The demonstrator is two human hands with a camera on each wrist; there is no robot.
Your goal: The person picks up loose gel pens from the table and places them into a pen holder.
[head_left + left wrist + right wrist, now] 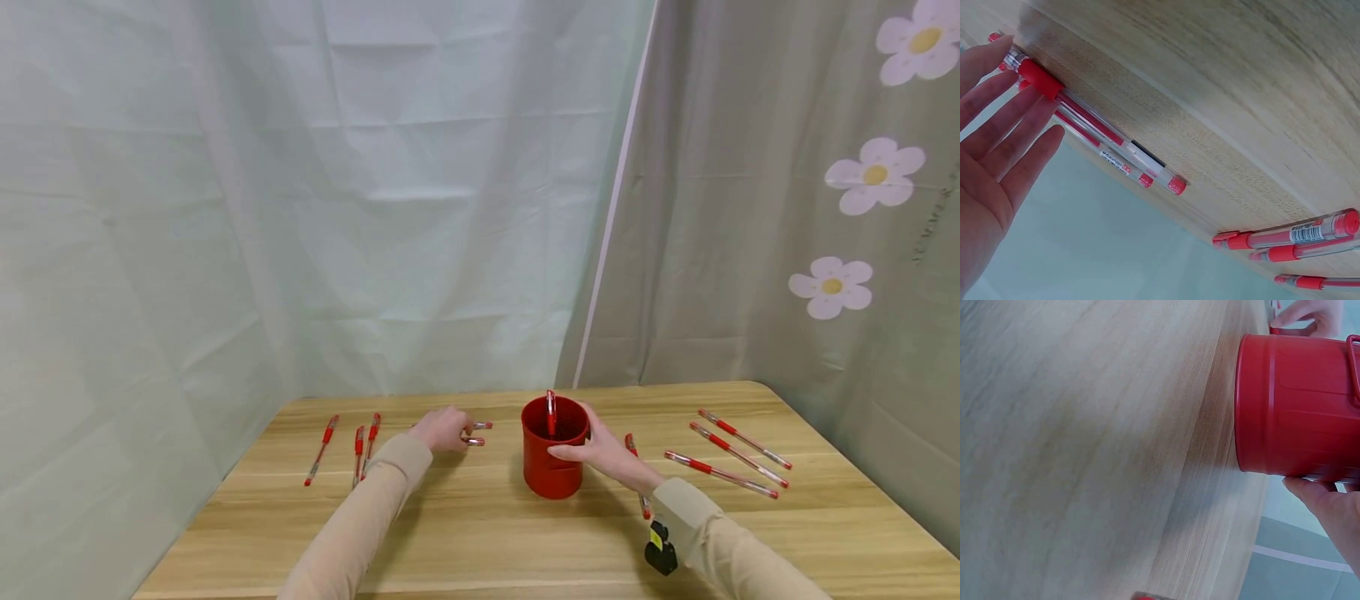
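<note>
My left hand (444, 428) reaches down to two red gel pens lying side by side on the table. In the left wrist view, its fairly straight fingers (1041, 119) touch the red grip of the nearer pen (1100, 125); the other pen (1113, 161) lies just behind. My right hand (603, 450) holds a red metal pen cup (551, 471) from its right side, thumb across the front and fingers by the rim. The cup stands upright with one red pen (551, 414) in it. In the right wrist view, the fingers beyond the cup (1297, 406) are partly hidden.
On the wooden table (480, 542), several red pens lie left of my left hand, including a far-left pen (322, 450). Three pens, one of them the front pen (722, 475), lie at the right. Another pen (632, 444) is partly covered by my right wrist. Curtains (420, 208) hang behind.
</note>
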